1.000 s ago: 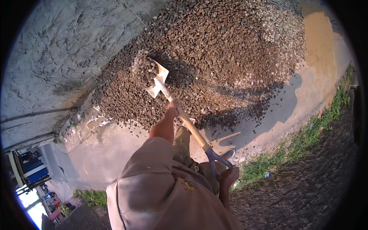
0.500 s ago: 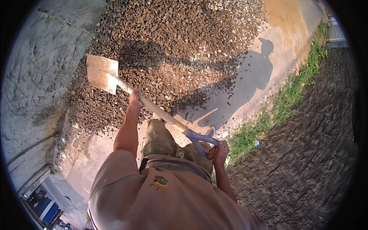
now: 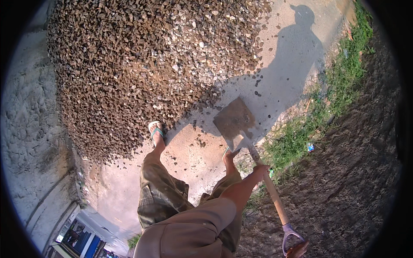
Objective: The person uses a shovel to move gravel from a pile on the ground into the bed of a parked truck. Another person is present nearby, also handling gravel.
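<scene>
A shovel [image 3: 275, 198] with a square metal blade, a wooden shaft and a purple D-shaped handle slants down to the lower right. My left hand [image 3: 260, 170] is closed round the shaft just below the blade, its arm reaching across in front of my body. At the lower edge my right hand [image 3: 297, 250] grips the D-shaped handle. The dirt-stained blade [image 3: 235, 119] is over the pavement by my right foot, with no stones visible on it. Beyond it spreads a heap of brown and grey gravel [image 3: 129, 73].
A rough grey wall [image 3: 28, 116] borders the gravel at the left. Grass [image 3: 344, 81] with bits of litter runs along the pavement [image 3: 120, 185] at the right, with dark soil [image 3: 335, 180] beyond. My sandalled left foot [image 3: 157, 133] stands at the heap's edge.
The shovel blade has swung from over the gravel at the left to the right, near the grass. Both hands have stayed on the shovel and moved right and down. My body has turned with it.
</scene>
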Tool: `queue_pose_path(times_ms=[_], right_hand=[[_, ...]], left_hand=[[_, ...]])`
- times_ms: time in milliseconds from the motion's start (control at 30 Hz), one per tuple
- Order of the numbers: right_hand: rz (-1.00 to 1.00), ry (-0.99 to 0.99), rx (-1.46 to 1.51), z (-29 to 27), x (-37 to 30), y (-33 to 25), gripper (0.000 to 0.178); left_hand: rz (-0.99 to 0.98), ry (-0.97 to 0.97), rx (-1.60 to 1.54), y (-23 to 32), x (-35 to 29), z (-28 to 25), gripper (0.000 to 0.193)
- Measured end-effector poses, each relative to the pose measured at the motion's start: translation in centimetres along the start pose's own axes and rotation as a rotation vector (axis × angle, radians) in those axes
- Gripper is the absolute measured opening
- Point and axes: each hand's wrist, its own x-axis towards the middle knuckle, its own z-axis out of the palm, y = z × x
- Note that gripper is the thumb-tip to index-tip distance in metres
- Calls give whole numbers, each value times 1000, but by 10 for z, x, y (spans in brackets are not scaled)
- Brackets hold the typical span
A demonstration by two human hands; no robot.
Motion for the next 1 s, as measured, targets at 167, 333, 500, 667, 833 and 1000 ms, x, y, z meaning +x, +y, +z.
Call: queue_pose_path(times_ms=[167, 333, 500, 667, 833, 1000], right_hand=[[77, -298, 308, 122, -71, -102, 44], [71, -257, 372, 95, -154, -98, 41], [18, -235, 365, 33, -249, -97, 40], [-292, -306, 379, -1, -324, -115, 35], [-355, -520, 436, 10, -436, -158, 29], [-847, -714, 397, 22, -520, -163, 25]], left_hand=[[225, -63, -191, 136, 24, -64, 20], [305, -192, -225, 158, -12, -97, 26], [194, -221, -52, 171, -96, -140, 23], [96, -204, -244, 232, -242, -182, 12], [229, -275, -293, 342, -335, -284, 19], [556, -333, -376, 416, -400, -396, 22]])
